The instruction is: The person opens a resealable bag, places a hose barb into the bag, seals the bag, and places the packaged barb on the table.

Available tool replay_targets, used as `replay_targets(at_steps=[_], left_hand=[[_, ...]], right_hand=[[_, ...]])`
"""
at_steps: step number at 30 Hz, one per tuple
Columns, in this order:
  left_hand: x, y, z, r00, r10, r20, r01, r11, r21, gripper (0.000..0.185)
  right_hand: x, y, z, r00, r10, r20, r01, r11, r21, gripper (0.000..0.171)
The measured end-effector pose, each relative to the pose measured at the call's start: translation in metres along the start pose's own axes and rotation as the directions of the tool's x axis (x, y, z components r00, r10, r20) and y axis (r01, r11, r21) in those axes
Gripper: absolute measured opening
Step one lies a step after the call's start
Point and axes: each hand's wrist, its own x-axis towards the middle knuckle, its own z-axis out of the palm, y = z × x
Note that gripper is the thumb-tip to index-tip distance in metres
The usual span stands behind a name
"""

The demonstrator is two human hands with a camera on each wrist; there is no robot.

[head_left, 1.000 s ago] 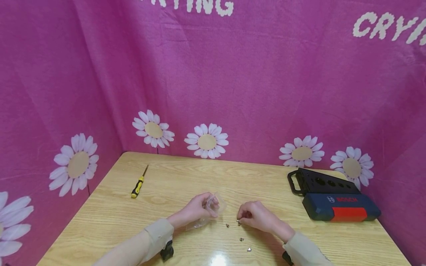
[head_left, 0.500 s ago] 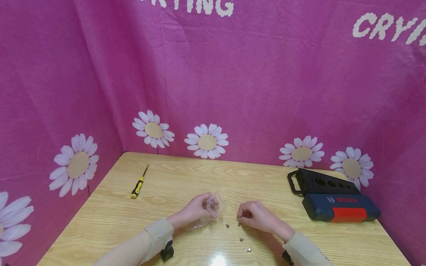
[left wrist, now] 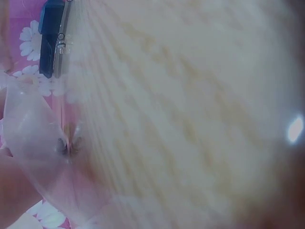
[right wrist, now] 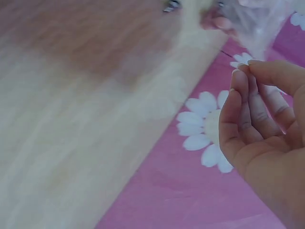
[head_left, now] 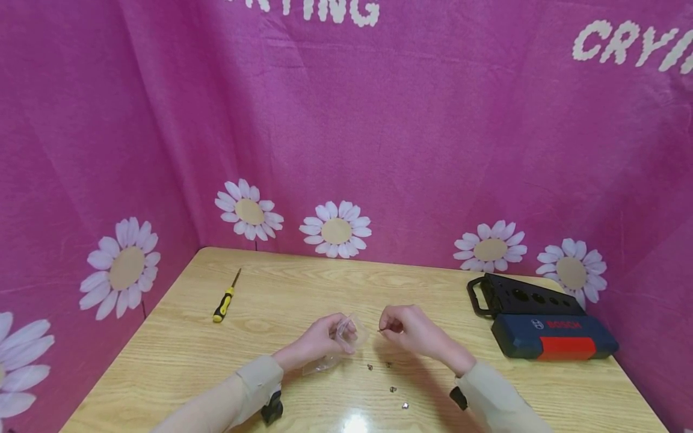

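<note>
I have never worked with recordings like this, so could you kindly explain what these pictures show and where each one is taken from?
There is no machine here: a person works with two bare hands. The wide picture comes from a camera on the person's head; the two blurry close-ups come from cameras worn on each wrist.

On the wooden table lie a yellow-and-black screwdriver, a blue and red tool case with a black holder behind it, and a few small screws.

The left hand holds a small clear plastic bag, also visible in the left wrist view. The right hand pinches something tiny, probably a screw, next to the bag; it is too small to tell for sure.
</note>
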Motion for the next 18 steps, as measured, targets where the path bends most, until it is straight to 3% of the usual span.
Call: replay_targets(at_steps=[8,18], left_hand=[[-0.001,0.001,0.0,1.0,0.011,0.017,-0.011,1.0,-0.009,0.034],[-0.004,0.007,-0.001,1.0,0.007,0.017,-0.008,0.997,0.071,0.031]], right_hand=[[0.024,-0.023,-0.003,0.998,-0.054,0.01,0.055,0.997,-0.047,0.009],[0.037,-0.036,0.006,0.993,-0.103,0.053,0.102,0.995,0.013,0.005]])
